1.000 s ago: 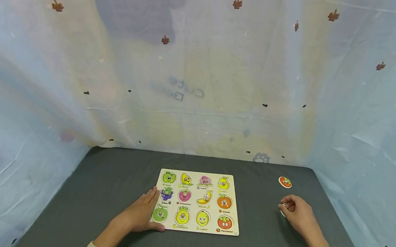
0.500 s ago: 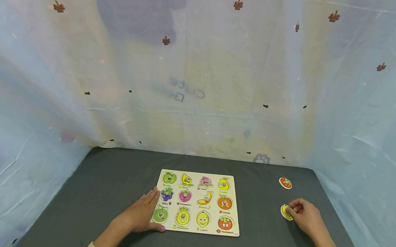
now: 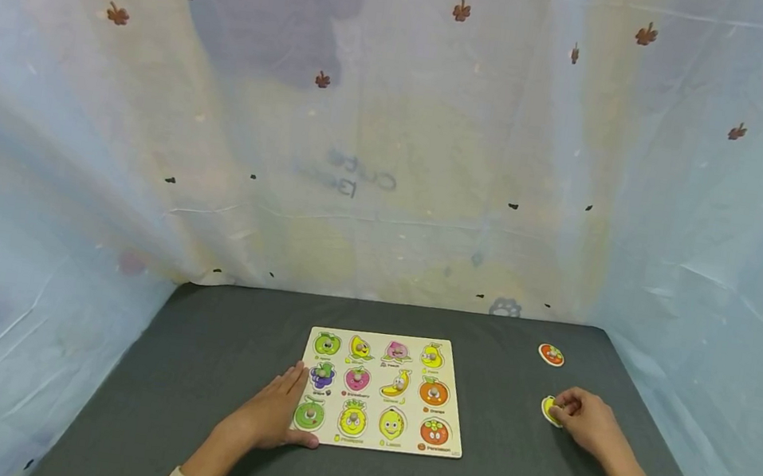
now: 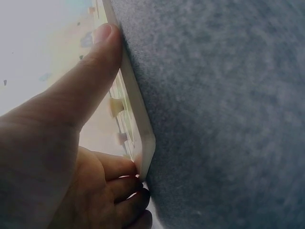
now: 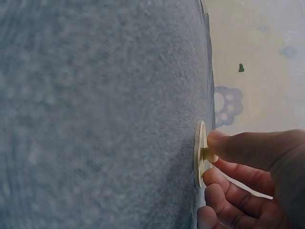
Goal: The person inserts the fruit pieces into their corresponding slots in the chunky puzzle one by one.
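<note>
A cream puzzle board [image 3: 372, 434] with rows of fruit pictures lies on the grey cloth. My left hand [image 3: 268, 410] rests along its left edge, fingers fairly straight, with the thumb at the near edge. In the left wrist view the thumb [image 4: 93, 71] touches the board's rim [image 4: 136, 105], and several knobs stick up behind it. To the right of the board my right hand [image 3: 590, 423] pinches a round yellow puzzle piece [image 3: 549, 410]. The right wrist view shows thumb and forefinger on the knob [image 5: 207, 154] of that piece, which looks near the cloth; contact is unclear.
A red-orange puzzle piece [image 3: 551, 354] lies on the cloth beyond my right hand. Grey cloth [image 3: 231, 339] covers the table. A pale patterned curtain [image 3: 400, 152] rises at the back and both sides. Dark straps sit at both wrists.
My right hand has shifted slightly right. The piece it pinches was mostly hidden at first; now its yellow face shows. The left hand stays on the board.
</note>
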A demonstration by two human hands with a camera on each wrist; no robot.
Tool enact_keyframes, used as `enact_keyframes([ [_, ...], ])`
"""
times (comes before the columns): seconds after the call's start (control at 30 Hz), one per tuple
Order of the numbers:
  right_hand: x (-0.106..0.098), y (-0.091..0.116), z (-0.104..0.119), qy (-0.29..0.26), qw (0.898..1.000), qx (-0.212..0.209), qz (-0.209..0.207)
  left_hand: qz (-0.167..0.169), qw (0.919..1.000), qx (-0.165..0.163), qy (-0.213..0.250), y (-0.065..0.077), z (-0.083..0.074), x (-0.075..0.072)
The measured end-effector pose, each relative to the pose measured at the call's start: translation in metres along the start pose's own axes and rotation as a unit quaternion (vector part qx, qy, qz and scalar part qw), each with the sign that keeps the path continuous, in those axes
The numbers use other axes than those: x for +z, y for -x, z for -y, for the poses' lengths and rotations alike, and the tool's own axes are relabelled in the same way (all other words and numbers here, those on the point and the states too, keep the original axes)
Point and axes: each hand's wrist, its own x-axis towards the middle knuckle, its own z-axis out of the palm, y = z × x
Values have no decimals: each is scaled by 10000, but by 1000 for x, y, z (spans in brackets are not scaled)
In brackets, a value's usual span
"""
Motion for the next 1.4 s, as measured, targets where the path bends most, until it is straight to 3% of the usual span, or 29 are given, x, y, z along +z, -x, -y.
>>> enact_keyframes([
  [0.43, -2, -2, 0, 171, 9999, 23, 15, -39, 10000, 2, 19, 0, -1, -1],
  [0.73, 2, -4, 3, 256, 9994, -211, -139, 12, 10000, 2, -35, -1, 2, 1],
  [1.4, 25, 0, 36, -55, 9979, -631, -166, -16, 10000, 16, 8, 1, -1, -1],
])
